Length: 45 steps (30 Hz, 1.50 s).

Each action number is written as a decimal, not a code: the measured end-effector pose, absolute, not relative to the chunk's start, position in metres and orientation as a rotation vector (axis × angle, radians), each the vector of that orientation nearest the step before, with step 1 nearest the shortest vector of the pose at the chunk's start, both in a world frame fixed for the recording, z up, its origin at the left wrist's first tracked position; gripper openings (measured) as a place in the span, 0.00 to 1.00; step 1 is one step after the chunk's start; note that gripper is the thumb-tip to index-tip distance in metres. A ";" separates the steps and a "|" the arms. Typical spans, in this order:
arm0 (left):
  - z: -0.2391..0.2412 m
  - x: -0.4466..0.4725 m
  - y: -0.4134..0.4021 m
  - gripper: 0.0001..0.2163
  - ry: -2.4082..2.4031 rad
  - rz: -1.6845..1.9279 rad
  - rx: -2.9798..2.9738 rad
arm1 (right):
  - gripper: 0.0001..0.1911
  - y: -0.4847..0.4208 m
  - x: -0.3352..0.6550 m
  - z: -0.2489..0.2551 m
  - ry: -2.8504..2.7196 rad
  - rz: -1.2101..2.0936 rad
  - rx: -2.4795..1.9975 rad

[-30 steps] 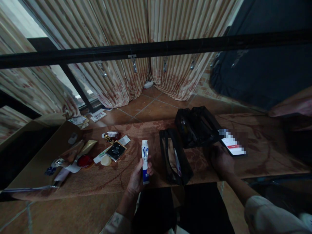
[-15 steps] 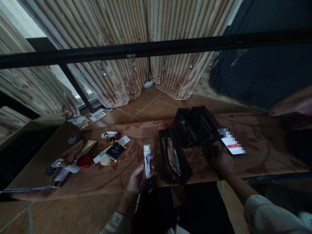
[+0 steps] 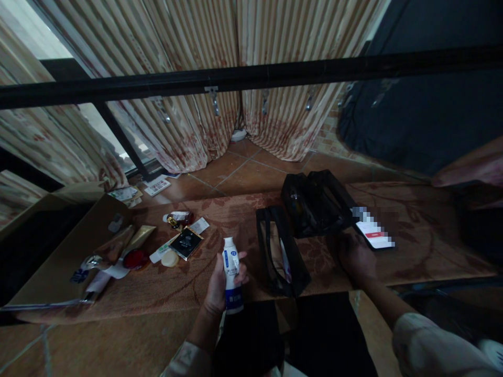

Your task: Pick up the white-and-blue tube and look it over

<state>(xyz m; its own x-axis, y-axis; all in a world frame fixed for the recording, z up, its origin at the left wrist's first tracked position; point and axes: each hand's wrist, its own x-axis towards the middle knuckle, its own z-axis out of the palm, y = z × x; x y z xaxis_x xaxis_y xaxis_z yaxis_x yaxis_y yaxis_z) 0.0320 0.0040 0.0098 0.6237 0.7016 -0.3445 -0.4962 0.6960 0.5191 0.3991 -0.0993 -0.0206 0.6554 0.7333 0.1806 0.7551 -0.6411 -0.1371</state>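
My left hand [image 3: 220, 283] is closed around a white and blue squeeze tube [image 3: 231, 267], cap end up, its printed broad face toward me. Just right of it lies a long black zip pouch [image 3: 301, 272] with a see-through mesh top; something pale shows inside. Behind that sits a larger black mesh bag [image 3: 310, 209], its contents mostly too dark to make out. My right hand [image 3: 356, 256] rests on the cloth by this bag and the lit phone [image 3: 373, 233]. Its fingers look curled under in shadow, so whatever they may hold is hidden.
On the left of the patterned cloth [image 3: 231, 209] lie a black square packet [image 3: 186, 243], a cream round lid [image 3: 170, 258], a red jar [image 3: 135, 258] and several tubes. An open cardboard box [image 3: 66, 256] stands far left. Another person's arm [image 3: 471, 167] reaches in at right.
My left hand has turned the tube from its narrow edge to its broad printed face and shifted it slightly left. The right hand has stayed in place.
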 end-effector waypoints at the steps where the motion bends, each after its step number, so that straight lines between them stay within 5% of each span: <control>1: 0.009 0.032 0.004 0.28 0.561 0.715 0.411 | 0.16 -0.099 0.399 -0.021 -1.220 -0.158 -2.675; 25: 0.010 0.035 -0.001 0.09 0.575 0.863 0.323 | 0.17 -0.099 0.400 -0.021 -1.213 -0.139 -2.703; 34: 0.015 0.035 0.006 0.25 0.624 0.790 0.283 | 0.16 -0.098 0.395 -0.015 -1.227 -0.133 -2.662; 45: 0.017 0.033 0.005 0.16 0.598 0.762 0.268 | 0.14 -0.097 0.398 -0.020 -1.203 -0.128 -2.665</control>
